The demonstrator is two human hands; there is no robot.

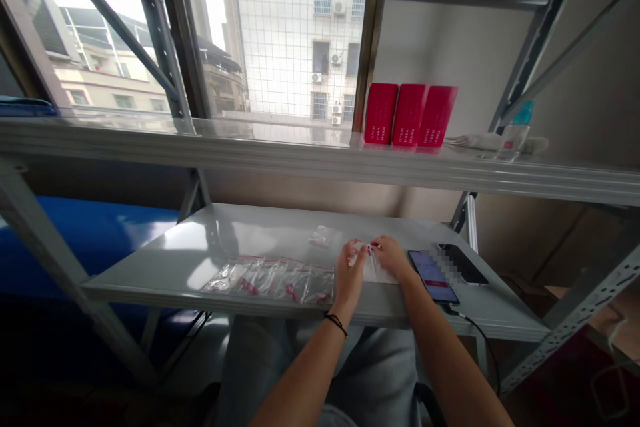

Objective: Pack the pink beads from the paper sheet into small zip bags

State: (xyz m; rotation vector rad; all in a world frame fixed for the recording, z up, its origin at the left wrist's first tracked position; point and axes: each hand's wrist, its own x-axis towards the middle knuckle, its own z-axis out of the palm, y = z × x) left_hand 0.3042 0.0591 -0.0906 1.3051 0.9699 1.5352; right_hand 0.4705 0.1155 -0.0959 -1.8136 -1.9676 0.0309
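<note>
i was watching from the head camera, looking down at the lower shelf (250, 230) of a metal rack. my left hand (347, 273) and right hand (389, 257) met near the front of it, just right of the middle, over a small zip bag (374, 268). both grips looked closed, with the fingertips pinching the bag's top edge from either side. the bag lay pale and clear under them, its lower part on the shelf. my fingers covered its mouth and the plastic glared, so i could not make out what, if anything, was inside.

a row of zip bags (267, 281) with red seal strips lay left of my left hand, overlapping along the front edge. each held small pink bits, too small to identify. a crumpled bag (323, 235) sat alone farther back. to the right of my right hand was a phone (433, 276) with a lit screen, its cable (480, 337) dropping past the shelf edge. a dark phone (464, 265) lay beside it, partly blurred out. a black cord (336, 323) circled my left wrist. on the upper shelf (300, 153), three red boxes (410, 115) stood side by side near a bottle (514, 133), their small print unreadable.
</note>
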